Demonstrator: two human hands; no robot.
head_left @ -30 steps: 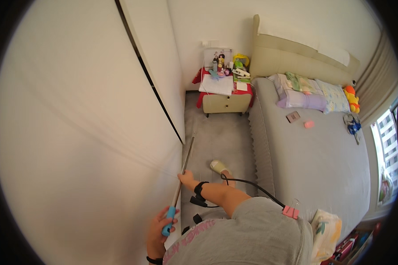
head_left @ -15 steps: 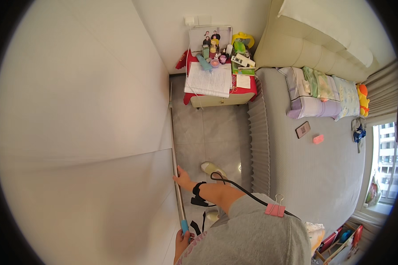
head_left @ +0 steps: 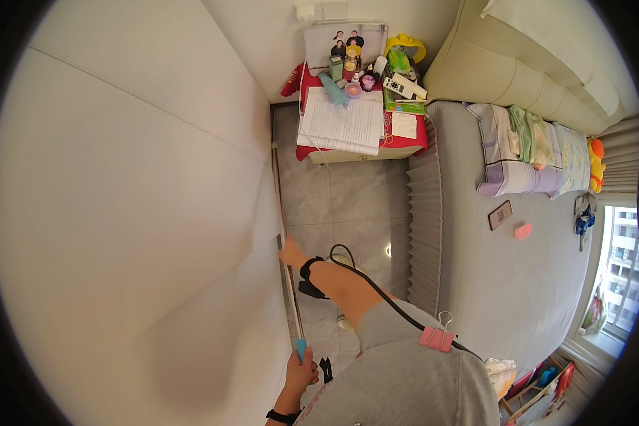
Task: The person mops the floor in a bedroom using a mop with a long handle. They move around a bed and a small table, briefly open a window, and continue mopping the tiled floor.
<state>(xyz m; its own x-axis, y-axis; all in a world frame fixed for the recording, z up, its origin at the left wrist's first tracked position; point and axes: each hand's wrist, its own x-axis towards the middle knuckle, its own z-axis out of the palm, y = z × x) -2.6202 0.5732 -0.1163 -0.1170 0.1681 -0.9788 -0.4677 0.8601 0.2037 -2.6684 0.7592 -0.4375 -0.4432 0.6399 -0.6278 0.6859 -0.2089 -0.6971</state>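
Observation:
A long thin pole point(head_left: 296, 310) with a light blue grip point(head_left: 301, 346) runs along the foot of the large white panelled surface at my left. My left hand point(head_left: 300, 370), low in the view, is closed round the blue grip. Farther up, my right hand point(head_left: 291, 253) has its fingers against the pole, apparently wrapped round it; the fingertips are partly hidden. Black bands circle both wrists. The pole's far end is hard to make out against the panel's lower edge.
The white panelled surface point(head_left: 142, 192) fills the left side. Ahead stands a nightstand point(head_left: 348, 160) bearing papers, bottles and a photo. A grey-covered bed point(head_left: 490, 277) with pillows, a phone point(head_left: 500, 215) and a pink item is at right. A black cable point(head_left: 380, 287) hangs over my right arm.
Both hands have moved upward in the view, toward the nightstand, with the pole. The room has shifted slightly up and right in the view.

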